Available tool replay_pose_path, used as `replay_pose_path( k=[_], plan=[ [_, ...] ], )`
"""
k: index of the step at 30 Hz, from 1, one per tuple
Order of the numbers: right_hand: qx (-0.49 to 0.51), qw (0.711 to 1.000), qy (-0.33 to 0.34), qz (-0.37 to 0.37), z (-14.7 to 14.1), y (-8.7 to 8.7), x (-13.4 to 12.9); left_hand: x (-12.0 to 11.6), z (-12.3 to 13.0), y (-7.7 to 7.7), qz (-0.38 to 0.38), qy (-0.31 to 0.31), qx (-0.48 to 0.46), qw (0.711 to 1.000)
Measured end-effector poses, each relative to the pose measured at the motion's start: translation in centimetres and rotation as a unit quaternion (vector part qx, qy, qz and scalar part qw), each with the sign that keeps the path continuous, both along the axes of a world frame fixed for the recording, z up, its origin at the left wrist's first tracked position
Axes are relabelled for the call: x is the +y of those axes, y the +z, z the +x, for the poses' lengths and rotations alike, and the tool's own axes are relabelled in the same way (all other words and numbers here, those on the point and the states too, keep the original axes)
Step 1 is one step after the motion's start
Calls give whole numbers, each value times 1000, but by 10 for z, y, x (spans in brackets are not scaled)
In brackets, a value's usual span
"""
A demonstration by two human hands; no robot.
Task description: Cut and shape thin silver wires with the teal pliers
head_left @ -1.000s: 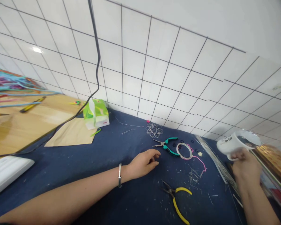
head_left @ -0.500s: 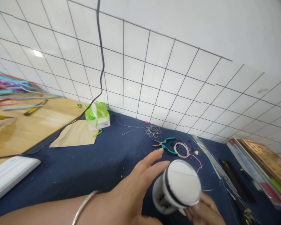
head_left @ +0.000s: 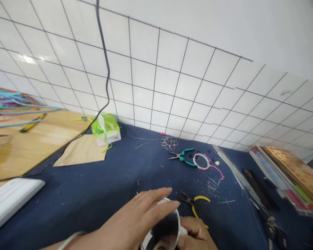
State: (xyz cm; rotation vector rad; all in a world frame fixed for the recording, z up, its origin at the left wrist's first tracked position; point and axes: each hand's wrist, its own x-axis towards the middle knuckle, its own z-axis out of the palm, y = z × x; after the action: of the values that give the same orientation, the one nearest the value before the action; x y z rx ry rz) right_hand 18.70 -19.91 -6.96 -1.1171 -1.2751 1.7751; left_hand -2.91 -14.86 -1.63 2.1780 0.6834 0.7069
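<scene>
At the lower edge a white cup is tilted so its round mouth and dark inside face me. My right hand is closed at its right side, fingers round a white part that looks like a handle. Across the left of the rim lies my left hand, fingers stretched out and partly over the mouth; its thumb is hidden. Yellow-handled pliers lie just beyond the cup. Further back are green-handled long-nose pliers against a whitish ring with pink cord.
Tangled wire, wire scraps and long wires lie on the dark blue cloth. Books are stacked right. A tissue pack, brown paper and a white block stand left; a black cable crosses.
The cup has moved down and left and tilted; its open mouth shows where a white disc faced me before. The yellow-handled pliers have come into view. My left hand has come over the rim.
</scene>
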Motion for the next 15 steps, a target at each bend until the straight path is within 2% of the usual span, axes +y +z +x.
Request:
replay_pose_path(
  k=[4,8,11,15],
  plan=[
    [-25,999,-2,36,0,-1,3,-5,7,-6,-19,25,-17,999],
    [4,999,-5,51,3,-7,4,-12,3,-15,-73,107,-137,982],
    [12,999,-8,39,6,-9,3,-2,-7,-20,-140,104,-180,968],
    [-21,999,-29,4,9,-5,-2,27,-7,-30,-283,170,-250,910]
  ],
)
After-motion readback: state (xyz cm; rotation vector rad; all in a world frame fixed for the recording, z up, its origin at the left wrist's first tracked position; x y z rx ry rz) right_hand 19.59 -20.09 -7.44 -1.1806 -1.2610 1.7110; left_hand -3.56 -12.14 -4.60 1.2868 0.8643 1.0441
